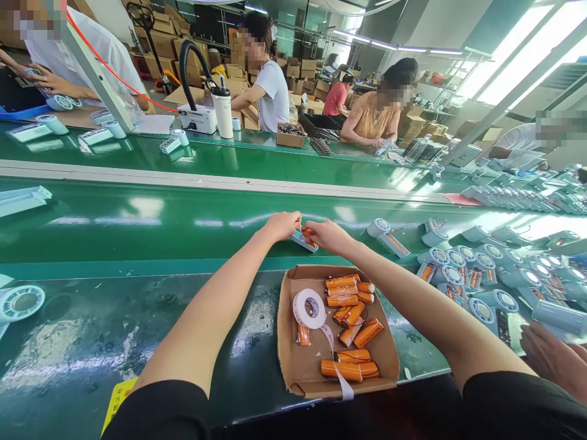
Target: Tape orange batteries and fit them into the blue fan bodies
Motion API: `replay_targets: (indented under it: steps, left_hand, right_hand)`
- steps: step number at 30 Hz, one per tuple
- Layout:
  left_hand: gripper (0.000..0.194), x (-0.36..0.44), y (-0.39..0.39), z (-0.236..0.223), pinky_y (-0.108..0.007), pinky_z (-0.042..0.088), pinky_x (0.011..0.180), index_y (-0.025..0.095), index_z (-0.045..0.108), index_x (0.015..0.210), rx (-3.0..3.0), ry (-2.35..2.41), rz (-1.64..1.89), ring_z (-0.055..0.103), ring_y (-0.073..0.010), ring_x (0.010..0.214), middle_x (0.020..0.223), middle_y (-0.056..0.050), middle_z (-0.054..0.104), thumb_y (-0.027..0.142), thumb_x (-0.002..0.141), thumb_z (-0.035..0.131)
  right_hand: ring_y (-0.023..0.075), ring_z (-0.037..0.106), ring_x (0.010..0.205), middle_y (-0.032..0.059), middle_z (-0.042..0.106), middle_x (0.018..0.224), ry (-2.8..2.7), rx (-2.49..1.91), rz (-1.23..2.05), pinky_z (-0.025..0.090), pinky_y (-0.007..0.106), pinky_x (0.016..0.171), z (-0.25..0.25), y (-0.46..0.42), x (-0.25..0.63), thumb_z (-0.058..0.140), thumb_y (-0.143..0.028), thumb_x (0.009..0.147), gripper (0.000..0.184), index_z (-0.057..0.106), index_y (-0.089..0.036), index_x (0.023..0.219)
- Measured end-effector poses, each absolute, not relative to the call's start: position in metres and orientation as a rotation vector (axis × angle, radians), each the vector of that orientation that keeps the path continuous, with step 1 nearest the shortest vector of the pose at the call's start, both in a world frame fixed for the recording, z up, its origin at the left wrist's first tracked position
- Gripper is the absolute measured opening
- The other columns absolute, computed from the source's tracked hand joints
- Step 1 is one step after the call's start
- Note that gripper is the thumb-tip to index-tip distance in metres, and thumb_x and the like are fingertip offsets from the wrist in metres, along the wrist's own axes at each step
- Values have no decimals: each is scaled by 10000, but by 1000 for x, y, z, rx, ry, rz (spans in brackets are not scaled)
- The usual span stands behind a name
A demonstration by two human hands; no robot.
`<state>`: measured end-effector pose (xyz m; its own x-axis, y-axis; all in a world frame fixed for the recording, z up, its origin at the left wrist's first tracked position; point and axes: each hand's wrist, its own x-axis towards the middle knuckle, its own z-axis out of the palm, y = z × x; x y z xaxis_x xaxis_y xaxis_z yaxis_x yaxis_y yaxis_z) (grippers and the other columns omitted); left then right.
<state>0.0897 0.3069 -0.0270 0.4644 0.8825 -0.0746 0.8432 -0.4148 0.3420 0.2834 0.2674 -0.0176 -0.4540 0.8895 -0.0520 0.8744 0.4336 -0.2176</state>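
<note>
My left hand (283,225) is closed in a pinch above the belt; what sits between its fingertips is too small to make out. Close beside it, my right hand (329,236) has its fingers closed on an orange battery pack (312,238). Under both hands lies a light blue plastic housing (304,242), partly covered by the fingers. Between my forearms stands a cardboard tray (293,379) with several orange wrapped battery packs (342,300) in it. A roll of white tape (300,304) rests there too, its loose strip hanging over the tray's front edge.
Many light blue fan-like units (485,311) crowd the right side, and one unit (378,228) lies on the green belt (220,235). Another round-headed unit (22,302) is at left. A co-worker's hand (553,360) shows at lower right. Several people sit across the line.
</note>
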Motion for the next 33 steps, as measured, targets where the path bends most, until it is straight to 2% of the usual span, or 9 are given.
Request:
replay_targets:
  steps: [4, 8, 13, 15, 21, 25, 28, 33]
  left_hand:
    - [385, 95, 308, -29, -451, 570, 1007, 172, 690, 1247, 2360, 1464, 185, 709, -222, 1072, 1184, -91, 737, 499, 1083, 569]
    - [375, 100, 308, -30, -462, 568, 1024, 171, 701, 1228, 2337, 1467, 210, 709, -226, 1091, 1185, -90, 739, 497, 1073, 595]
    - [305, 106, 307, -31, -444, 572, 1020, 176, 711, 1210, 2312, 1443, 248, 717, -213, 1074, 1167, -76, 752, 426, 1086, 588]
    - [287, 108, 307, -32, -438, 566, 1017, 179, 710, 1208, 2310, 1439, 256, 720, -213, 1070, 1162, -75, 761, 399, 1094, 566]
    - [238, 115, 308, -32, -372, 545, 960, 232, 704, 1202, 2324, 1449, 256, 729, -238, 1107, 1199, -69, 793, 292, 1070, 515]
    - [232, 118, 309, -33, -334, 531, 901, 277, 711, 1167, 2322, 1468, 248, 734, -258, 1113, 1169, -51, 810, 296, 1045, 514]
    - [234, 121, 312, -35, -326, 529, 884, 282, 706, 1167, 2317, 1473, 252, 733, -248, 1109, 1179, -46, 806, 291, 1053, 501]
    - [272, 128, 316, -35, -397, 559, 963, 203, 705, 1186, 2306, 1470, 231, 718, -218, 1043, 1128, -72, 767, 406, 1081, 559]
  right_hand:
    - [283, 777, 848, 73, 828, 892, -2651, -1649, 344, 508, 300, 733, -16, 276, 276, 661, -237, 961, 308, 773, -271, 1245]
    - [242, 780, 831, 39, 831, 886, -2637, -1605, 393, 528, 287, 764, -20, 271, 283, 655, -185, 960, 308, 770, -268, 1233]
    - [201, 801, 942, 43, 838, 1085, -2517, -1557, 392, 594, 299, 845, -33, 251, 306, 619, -168, 999, 324, 699, -248, 1303]
    - [192, 803, 952, 43, 836, 1099, -2487, -1559, 386, 606, 304, 863, -37, 247, 313, 608, -174, 1011, 347, 671, -247, 1345]
    - [232, 796, 907, 57, 842, 1068, -2530, -1615, 365, 592, 317, 841, -36, 254, 313, 634, -283, 1038, 370, 668, -251, 1405]
    - [307, 793, 939, 70, 838, 1031, -2647, -1660, 336, 565, 345, 811, -30, 262, 301, 657, -454, 1034, 381, 730, -280, 1365]
    - [328, 785, 987, 70, 835, 1026, -2733, -1681, 301, 552, 353, 814, -24, 269, 297, 662, -551, 1015, 422, 756, -317, 1353]
    - [317, 777, 1033, 78, 834, 1003, -2839, -1679, 250, 538, 351, 856, -15, 279, 298, 635, -536, 1027, 365, 810, -332, 1273]
